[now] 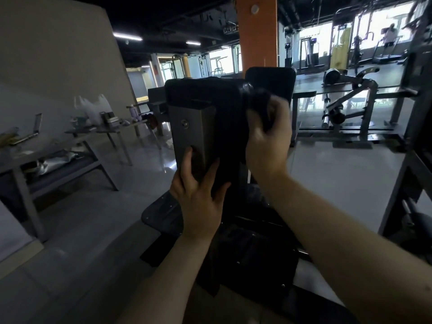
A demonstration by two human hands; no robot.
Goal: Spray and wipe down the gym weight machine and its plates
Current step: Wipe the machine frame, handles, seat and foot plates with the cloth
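Weight machine (198, 132) stands centre of view on the grey floor (105, 218): a grey metal post topped by a black pad (203, 92). Left hand (201, 197) lies wide against the lower post, thumb on its front face, fingers fairly straight along the right side. Right hand (268, 141) is curled round a dark cloth (258, 99), holding it against the pad's right edge. A second black pad (271, 80) shows just behind. Cluttered tabletop (112, 130) sits well apart at left.
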